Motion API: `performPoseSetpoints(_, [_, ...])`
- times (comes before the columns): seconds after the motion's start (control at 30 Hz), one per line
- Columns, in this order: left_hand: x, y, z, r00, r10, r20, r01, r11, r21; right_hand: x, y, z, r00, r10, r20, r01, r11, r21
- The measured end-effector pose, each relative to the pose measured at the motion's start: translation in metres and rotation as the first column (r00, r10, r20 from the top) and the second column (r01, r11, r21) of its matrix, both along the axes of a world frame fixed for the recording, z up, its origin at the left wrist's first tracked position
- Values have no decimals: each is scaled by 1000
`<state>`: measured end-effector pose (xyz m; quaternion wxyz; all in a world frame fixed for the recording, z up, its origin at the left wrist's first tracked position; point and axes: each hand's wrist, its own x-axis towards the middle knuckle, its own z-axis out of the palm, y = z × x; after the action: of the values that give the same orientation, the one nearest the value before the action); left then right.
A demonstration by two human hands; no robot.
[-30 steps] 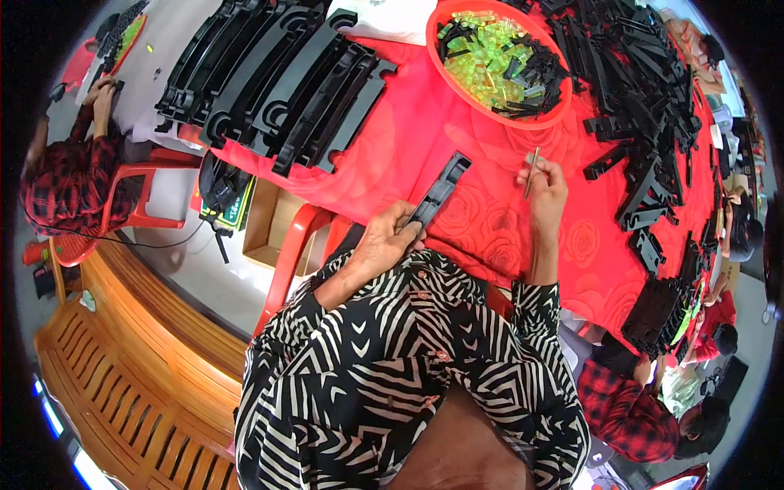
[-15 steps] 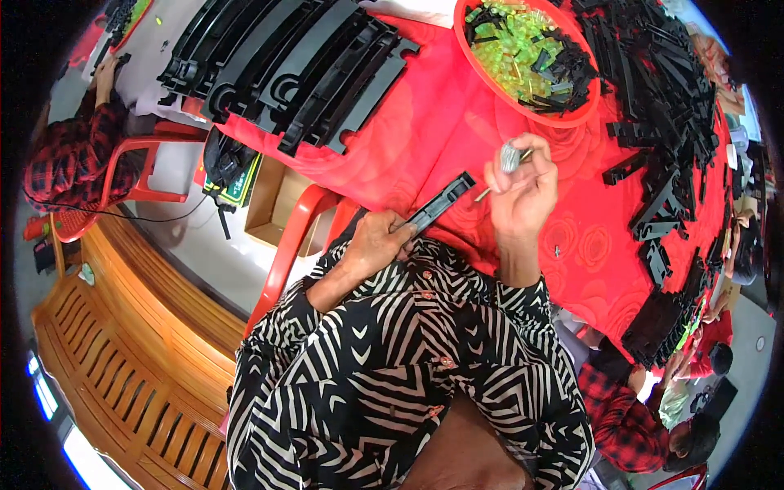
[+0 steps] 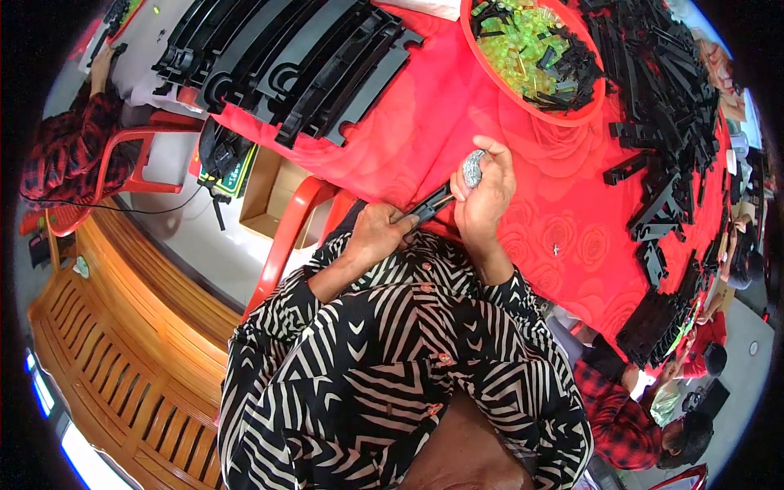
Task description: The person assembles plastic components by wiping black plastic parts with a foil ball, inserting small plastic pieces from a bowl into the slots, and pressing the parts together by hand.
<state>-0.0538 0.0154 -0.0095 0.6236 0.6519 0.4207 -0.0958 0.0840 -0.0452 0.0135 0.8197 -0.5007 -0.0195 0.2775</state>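
Left hand (image 3: 376,237): fingers and thumb clamped round near end of narrow black bar (image 3: 431,204), plastic-looking, held slanting just before striped shirt (image 3: 392,351). Right hand (image 3: 486,192): fingers curled round tool (image 3: 473,169) with silvery, rough-textured rounded end and thin metal shaft; shaft meets or overlaps bar, contact unclear. Beneath, red cloth (image 3: 563,188), rose pattern. Beyond: round red basket (image 3: 563,122) of translucent yellow-green bits (image 3: 523,49); left, long curved black panels (image 3: 327,73); right, heaped angular black pieces (image 3: 653,98).

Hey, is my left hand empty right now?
No, your left hand is closed around a narrow black part.
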Motion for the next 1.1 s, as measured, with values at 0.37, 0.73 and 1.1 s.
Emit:
performPoseSetpoints(0.37, [0, -4, -2, 999, -22, 28, 20, 995, 98, -5, -4, -9, 998, -15, 67, 19, 998, -51])
performPoseSetpoints(0.73, [-3, -15, -11, 993, 40, 114, -71, 956, 283, -11, -3, -16, 991, -43, 130, 61, 989, -134])
performPoseSetpoints(1.1, [-3, -19, -14, 981, 79, 179, -128, 950, 285, -19, 5, -13, 934, 43, 355, 45, 971, -236])
